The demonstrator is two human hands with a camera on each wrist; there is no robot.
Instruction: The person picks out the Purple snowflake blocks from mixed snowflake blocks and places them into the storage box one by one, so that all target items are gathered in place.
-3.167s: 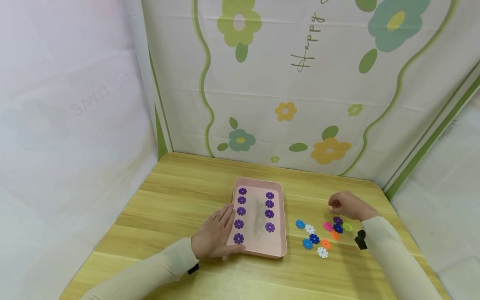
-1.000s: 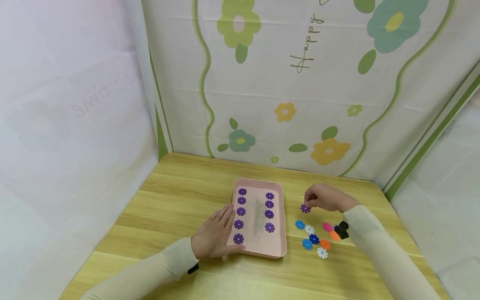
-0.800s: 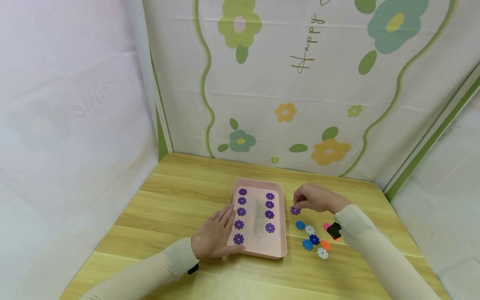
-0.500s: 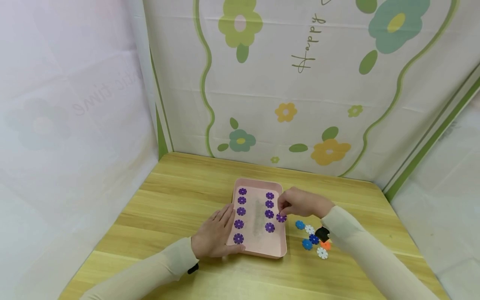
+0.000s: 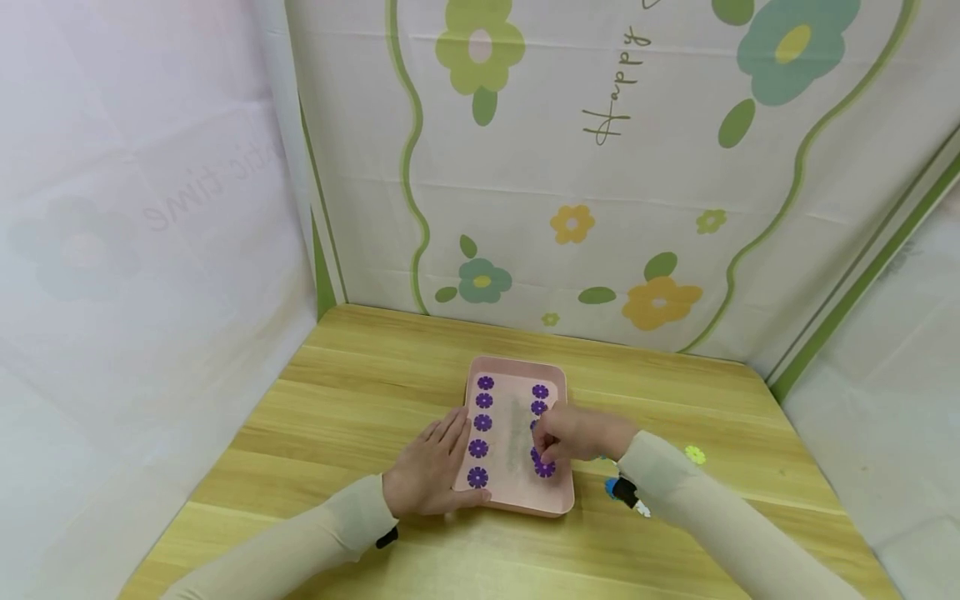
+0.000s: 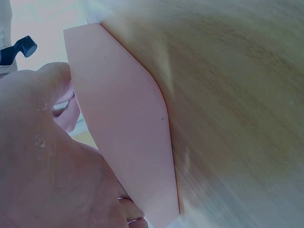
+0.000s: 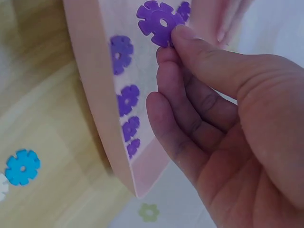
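Note:
My right hand (image 5: 583, 432) pinches a purple flower-shaped plastic disc (image 7: 154, 29) between thumb and fingertips, over the lower right part of a pink tray (image 5: 517, 492). Purple discs of the same kind lie along the tray's left side (image 5: 477, 448) in a column. Another column (image 7: 128, 99) runs down the right side, partly hidden by the right hand in the head view. My left hand (image 5: 426, 473) rests against the tray's left edge with fingers straight. Its thumb and fingers touch the rim above the outer wall (image 6: 123, 109) in the left wrist view.
Right of the tray on the wooden table (image 5: 360, 375) lie loose discs, mostly hidden by the right forearm. A blue disc (image 7: 23, 167), part of a white one (image 7: 2, 187) and a yellow-green disc (image 5: 695, 455) show. A flower-printed cloth (image 5: 525, 167) stands behind the table.
My right hand has taken a purple disc from the loose pieces and carried it left, over the tray's right edge to below the right column. The left hand and tray have stayed put.

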